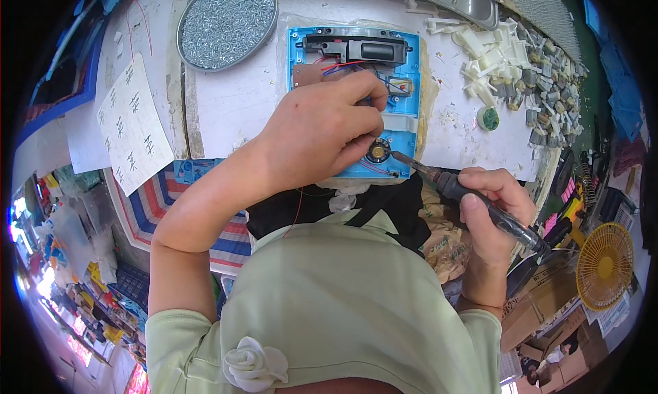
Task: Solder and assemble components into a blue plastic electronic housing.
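While L hand [322,130] fingers pinch wire on blue casing [356,99] | R hand [490,212] grips soldering iron [473,199] | white paper sheet [133,123] left

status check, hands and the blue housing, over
Left hand pressing on blue housing. Right hand holds soldering iron, tip at round speaker. Nothing blocking.

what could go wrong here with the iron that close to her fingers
1. The soldering iron tip sits at the small round speaker, right beside the left hand fingers; a slip could burn them.
2. Thin red and blue wires cross the blue casing near the tip; it might scorch the wires or melt the plastic.
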Demonstrator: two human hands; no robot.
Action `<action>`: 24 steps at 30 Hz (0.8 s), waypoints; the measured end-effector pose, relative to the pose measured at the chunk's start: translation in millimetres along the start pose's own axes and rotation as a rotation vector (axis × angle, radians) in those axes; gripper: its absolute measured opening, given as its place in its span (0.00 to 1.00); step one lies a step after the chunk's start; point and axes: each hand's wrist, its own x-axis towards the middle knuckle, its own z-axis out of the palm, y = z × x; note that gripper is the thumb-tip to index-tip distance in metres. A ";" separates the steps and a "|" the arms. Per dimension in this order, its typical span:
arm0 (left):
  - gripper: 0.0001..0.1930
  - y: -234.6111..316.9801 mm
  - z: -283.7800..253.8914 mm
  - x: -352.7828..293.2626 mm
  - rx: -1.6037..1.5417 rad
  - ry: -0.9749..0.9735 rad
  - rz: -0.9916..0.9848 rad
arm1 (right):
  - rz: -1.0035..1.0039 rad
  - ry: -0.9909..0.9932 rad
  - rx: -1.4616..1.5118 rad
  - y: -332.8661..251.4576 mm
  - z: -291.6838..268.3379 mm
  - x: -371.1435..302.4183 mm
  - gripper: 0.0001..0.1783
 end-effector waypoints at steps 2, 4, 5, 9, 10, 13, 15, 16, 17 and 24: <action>0.07 -0.7 0.5 0.4 0.000 -0.001 0.003 | -0.005 0.003 0.000 1.5 -0.4 -0.8 0.12; 0.07 -0.2 0.3 0.1 0.000 0.004 0.002 | 0.013 0.011 0.006 1.3 0.0 -1.2 0.11; 0.07 0.1 0.2 -0.1 -0.001 0.006 0.002 | 0.022 0.016 0.009 1.2 0.1 -1.2 0.11; 0.07 -0.4 0.9 -0.2 0.004 0.004 0.001 | 0.003 0.033 0.016 12.5 -2.4 -4.7 0.11; 0.07 -0.5 1.2 -0.5 0.005 0.004 0.000 | 0.015 0.049 0.034 14.6 -1.9 -7.1 0.11; 0.07 -0.9 2.0 -0.2 0.012 0.006 0.003 | 0.054 0.117 0.095 20.1 3.1 -16.5 0.11; 0.07 -0.4 1.8 0.2 0.013 0.004 0.002 | 0.064 0.157 0.133 24.6 8.1 -23.8 0.11; 0.07 0.2 1.2 0.1 0.011 0.001 0.000 | 0.060 0.171 0.149 27.6 10.3 -27.6 0.11; 0.08 0.7 0.6 0.0 0.010 -0.002 -0.002 | 0.056 0.186 0.164 29.7 12.8 -31.4 0.12; 0.08 0.2 1.0 -0.4 0.007 -0.009 -0.006 | 0.038 0.286 0.299 43.7 33.1 -54.7 0.14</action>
